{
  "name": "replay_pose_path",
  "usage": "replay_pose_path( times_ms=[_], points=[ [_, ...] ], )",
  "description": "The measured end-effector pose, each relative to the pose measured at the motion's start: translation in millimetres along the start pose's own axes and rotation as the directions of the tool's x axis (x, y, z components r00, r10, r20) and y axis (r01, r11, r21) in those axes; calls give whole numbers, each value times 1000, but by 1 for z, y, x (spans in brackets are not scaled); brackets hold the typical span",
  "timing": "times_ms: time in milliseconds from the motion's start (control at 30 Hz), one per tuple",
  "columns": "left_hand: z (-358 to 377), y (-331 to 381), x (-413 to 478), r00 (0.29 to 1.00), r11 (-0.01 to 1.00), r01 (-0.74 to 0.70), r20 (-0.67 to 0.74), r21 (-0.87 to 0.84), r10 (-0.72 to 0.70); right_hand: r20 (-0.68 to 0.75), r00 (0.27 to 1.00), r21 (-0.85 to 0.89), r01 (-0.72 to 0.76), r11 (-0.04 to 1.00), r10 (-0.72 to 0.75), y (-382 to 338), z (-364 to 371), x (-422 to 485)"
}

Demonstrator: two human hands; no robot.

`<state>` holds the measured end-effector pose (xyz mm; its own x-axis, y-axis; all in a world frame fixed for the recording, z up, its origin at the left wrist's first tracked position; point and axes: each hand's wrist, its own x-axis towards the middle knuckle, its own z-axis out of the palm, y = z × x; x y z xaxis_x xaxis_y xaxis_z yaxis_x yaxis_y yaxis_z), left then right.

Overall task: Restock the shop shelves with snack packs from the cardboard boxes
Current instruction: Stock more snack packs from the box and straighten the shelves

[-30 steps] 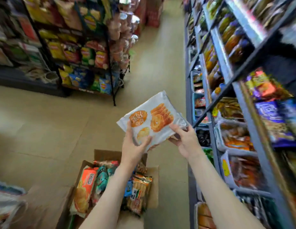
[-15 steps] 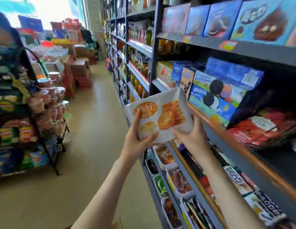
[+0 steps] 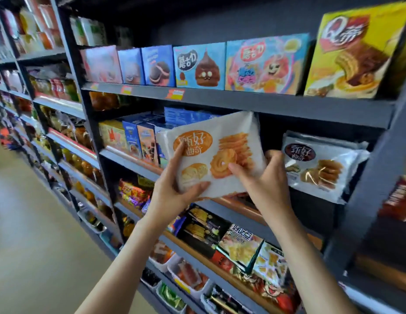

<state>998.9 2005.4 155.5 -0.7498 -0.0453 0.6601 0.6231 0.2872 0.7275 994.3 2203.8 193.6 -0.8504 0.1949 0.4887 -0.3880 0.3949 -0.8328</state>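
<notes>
One pack, left hand, right hand

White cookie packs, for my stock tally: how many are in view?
2. The held pack is gripped by the left hand and right hand; the shelved pack stands right of it on the shelf, maybe hiding more behind.

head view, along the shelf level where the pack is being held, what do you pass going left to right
yellow box → blue boxes → left hand → white cookie pack, held by both hands → right hand → cookie pack with dark logo
</notes>
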Motion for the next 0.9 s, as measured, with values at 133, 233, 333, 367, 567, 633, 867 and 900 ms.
replay_pose_path(
  times_ms=[133, 233, 333, 367, 567, 633, 867, 900],
  points=[
    [31, -5, 19, 991, 998, -56, 123, -41, 60, -133, 991, 0, -34, 999, 34, 9, -24, -1],
    [54, -4, 32, 971, 997, -80, 226, -13, 81, -234, 971, -28, -62, 998, 54, 24, -33, -2],
    [77, 5, 47, 950, 986, -155, 284, 70, 129, -276, 952, -52, -151, 987, 131, 38, -37, -1],
    [85, 7, 52, 939, 981, -179, 309, 75, 148, -291, 943, -28, -180, 983, 164, 40, -38, -1],
    [132, 9, 73, 863, 966, -229, 483, 119, 145, -466, 858, 1, -246, 969, 218, 47, -47, 6],
    [149, 7, 76, 835, 960, -241, 534, 145, 130, -504, 804, 54, -336, 940, 316, 49, -50, 13],
    [196, -10, 84, 741, 936, -203, 670, 288, -45, -505, 714, -60, -590, 805, 486, 67, -55, 34],
    [200, -13, 86, 737, 935, -185, 673, 302, -71, -498, 701, -105, -633, 767, 510, 67, -54, 37]
  ],
)
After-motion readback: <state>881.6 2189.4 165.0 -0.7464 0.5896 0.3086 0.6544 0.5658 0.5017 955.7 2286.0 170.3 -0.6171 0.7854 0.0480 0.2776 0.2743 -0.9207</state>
